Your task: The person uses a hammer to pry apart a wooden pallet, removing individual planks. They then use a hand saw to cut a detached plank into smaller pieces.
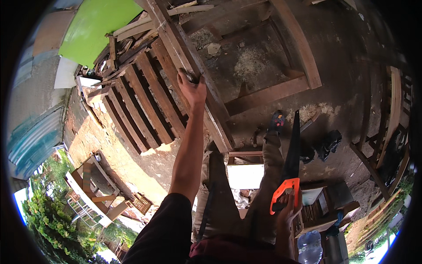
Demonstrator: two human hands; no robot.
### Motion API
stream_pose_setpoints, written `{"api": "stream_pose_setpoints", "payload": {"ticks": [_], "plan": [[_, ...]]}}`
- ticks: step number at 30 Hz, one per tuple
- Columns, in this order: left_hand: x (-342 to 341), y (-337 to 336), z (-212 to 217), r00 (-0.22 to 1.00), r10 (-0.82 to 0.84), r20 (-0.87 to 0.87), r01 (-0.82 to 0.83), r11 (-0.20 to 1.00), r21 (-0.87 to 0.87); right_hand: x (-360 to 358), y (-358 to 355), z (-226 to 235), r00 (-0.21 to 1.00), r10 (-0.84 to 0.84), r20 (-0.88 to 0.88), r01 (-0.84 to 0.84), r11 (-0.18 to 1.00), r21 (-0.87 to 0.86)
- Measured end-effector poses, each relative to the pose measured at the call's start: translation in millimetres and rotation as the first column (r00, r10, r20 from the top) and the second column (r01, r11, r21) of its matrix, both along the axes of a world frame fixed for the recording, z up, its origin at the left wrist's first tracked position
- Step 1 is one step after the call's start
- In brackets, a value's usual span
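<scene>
Left hand [192,89], fingers clamped on the long weathered wooden plank [193,72] above the slatted pallet [140,97]; right hand [286,210], fingers closed on the orange-handled black-bladed handsaw [290,167]. Best steadied firmly before sawing.

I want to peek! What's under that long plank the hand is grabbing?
Under the long plank gripped by the left hand lies a slatted pallet and dusty ground. Whatever sits directly beneath stays hidden.
</scene>
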State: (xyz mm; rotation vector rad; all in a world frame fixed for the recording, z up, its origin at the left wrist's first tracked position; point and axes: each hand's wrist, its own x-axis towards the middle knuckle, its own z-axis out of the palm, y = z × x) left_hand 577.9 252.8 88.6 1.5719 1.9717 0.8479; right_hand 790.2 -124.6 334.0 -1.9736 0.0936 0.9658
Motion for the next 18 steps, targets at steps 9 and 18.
{"api": "stream_pose_setpoints", "payload": {"ticks": [9, 18], "plan": [[5.2, 69.4, -25.4, 0.987, 0.066, -0.15, -0.065, 0.998, 0.016, 2.7, 10.7, -5.1, 0.998, 0.064, 0.01, -0.064, 0.997, 0.035], [-7.7, 103.2, -29.5, 0.936, -0.033, -0.349, 0.046, 0.999, 0.029, 3.2, -19.5, -22.4, 0.997, 0.077, 0.005, -0.077, 0.997, -0.005]]}}
